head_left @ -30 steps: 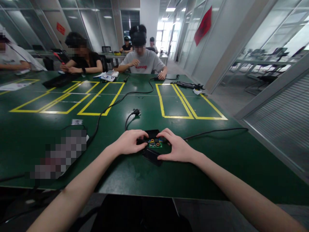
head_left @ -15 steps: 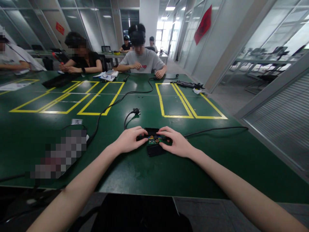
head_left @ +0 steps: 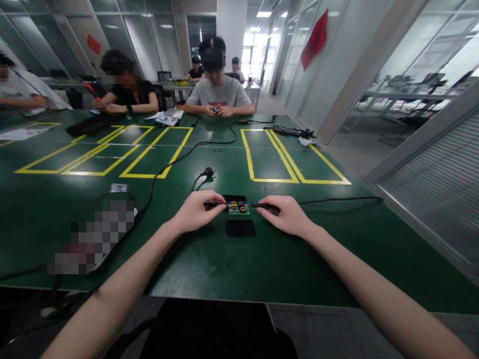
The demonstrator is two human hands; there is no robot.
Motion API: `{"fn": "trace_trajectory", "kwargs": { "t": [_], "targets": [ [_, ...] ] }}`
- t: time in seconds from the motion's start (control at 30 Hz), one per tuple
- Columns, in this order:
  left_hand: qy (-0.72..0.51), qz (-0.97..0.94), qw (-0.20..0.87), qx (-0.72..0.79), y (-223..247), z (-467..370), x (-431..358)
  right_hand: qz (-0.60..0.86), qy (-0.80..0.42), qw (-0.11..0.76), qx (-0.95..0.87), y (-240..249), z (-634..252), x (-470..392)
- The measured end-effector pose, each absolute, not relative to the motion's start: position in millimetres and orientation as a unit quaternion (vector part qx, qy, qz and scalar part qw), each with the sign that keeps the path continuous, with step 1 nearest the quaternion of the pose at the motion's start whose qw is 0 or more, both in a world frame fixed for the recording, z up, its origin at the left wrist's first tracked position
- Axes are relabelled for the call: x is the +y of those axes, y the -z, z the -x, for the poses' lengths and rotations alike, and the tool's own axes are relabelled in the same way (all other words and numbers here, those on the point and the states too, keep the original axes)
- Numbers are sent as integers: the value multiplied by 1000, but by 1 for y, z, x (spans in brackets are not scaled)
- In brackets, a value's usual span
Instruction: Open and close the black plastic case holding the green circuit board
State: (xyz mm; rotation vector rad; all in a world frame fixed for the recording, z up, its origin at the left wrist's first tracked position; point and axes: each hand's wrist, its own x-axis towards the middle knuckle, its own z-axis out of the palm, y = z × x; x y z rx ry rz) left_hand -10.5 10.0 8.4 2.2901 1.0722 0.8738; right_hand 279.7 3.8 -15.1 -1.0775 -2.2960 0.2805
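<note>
A small green circuit board (head_left: 235, 210) with copper-coloured ring coils sits between my hands, wires running out of both its sides. My left hand (head_left: 198, 211) pinches the black cable (head_left: 216, 204) at the board's left side. On the other side, my right hand (head_left: 286, 213) has its fingers closed round the black cable (head_left: 258, 205) there. Just behind the board lies one black case half (head_left: 235, 198), partly hidden by it. The other black case half (head_left: 240, 228) lies flat on the table in front, apart from both hands.
A black plug (head_left: 208, 172) rests beyond my left hand. To the left are a blurred-out power strip (head_left: 101, 234) and a long black cable (head_left: 149, 192). Yellow tape outlines (head_left: 277, 180) mark the green table (head_left: 209, 269). Across it, a co-worker (head_left: 220, 92) handles a small dark object.
My hands have moved apart and off the case, each now on a cable. The board has shifted slightly away from me, and the near case half shows fully. The co-worker opposite has brought both hands together.
</note>
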Motion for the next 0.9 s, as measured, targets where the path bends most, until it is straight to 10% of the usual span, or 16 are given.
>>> {"fn": "trace_trajectory", "kwargs": {
  "t": [0.43,0.9],
  "targets": [
    [-198,-830,382,355,-1,8,5,311,-168,215,-910,14,-282,-2],
    [-218,-878,168,393,5,12,15,370,-134,283,-875,29,-268,4]
  ]
}}
